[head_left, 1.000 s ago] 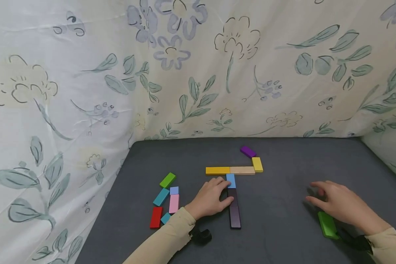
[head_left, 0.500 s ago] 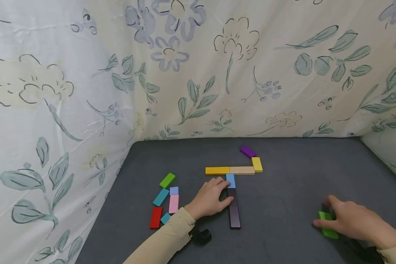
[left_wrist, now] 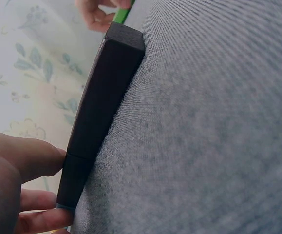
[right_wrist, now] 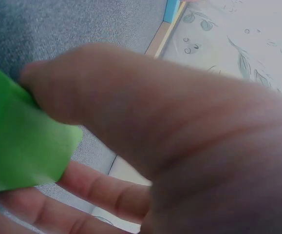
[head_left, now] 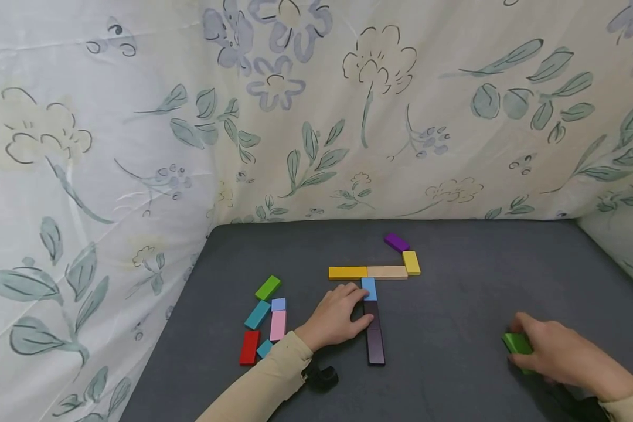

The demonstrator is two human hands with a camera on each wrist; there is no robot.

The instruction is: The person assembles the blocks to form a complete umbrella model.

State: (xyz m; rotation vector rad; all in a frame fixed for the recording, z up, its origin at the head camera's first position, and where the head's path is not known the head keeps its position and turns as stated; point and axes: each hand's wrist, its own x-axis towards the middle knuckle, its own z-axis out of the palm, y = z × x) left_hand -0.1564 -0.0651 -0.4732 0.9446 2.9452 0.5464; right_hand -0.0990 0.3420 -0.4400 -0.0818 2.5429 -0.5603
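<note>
My right hand pinches a green block at the right side of the dark cloth, thumb on the near side. The right wrist view shows this green block between thumb and fingers. My left hand rests against a column of blocks, its fingertips at the light blue block and its thumb touching the dark block. A dull purple block continues the column toward me. A yellow-orange block and a tan block lie across the column's far end.
A yellow block and a purple block continue the row at the back. Left of my left hand lie a green block, a teal block, a red block and a pink block. Floral cloth hangs behind.
My right hand has moved back toward the green block, taken hold of it and shifted it slightly away from me. The left hand and the other blocks stay in place.
</note>
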